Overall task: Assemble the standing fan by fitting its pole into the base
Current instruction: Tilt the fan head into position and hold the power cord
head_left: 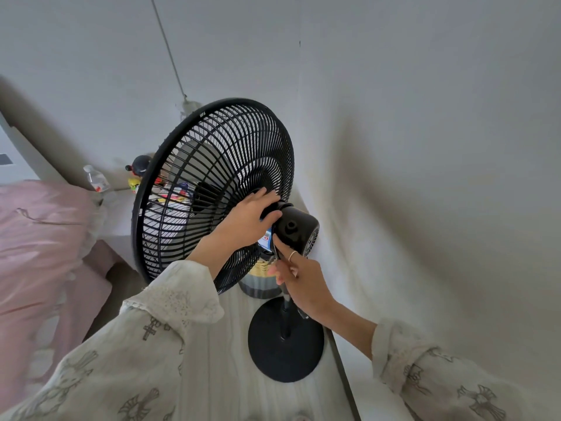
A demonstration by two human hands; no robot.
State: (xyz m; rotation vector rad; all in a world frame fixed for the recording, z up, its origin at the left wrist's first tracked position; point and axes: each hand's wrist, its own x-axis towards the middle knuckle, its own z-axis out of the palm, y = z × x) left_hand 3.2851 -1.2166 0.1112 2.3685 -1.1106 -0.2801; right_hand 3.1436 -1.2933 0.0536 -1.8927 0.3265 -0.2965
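A black standing fan stands upright on the pale floor by the wall. Its round base (285, 354) lies flat, and the thin black pole (286, 314) rises from its middle. The wire cage (212, 189) faces left. Behind the cage sits the black motor housing (299, 230) with a blue label. My left hand (252, 215) grips the neck between cage and motor housing. My right hand (299, 276) holds the top of the pole just under the housing, its forefinger pointing up against the housing.
A grey bin (261, 284) stands behind the pole. A pink bedcover (39, 238) fills the left. A white bedside stand (124, 208) carries a water bottle (97, 179) and small toys. The wall (425, 177) is close on the right.
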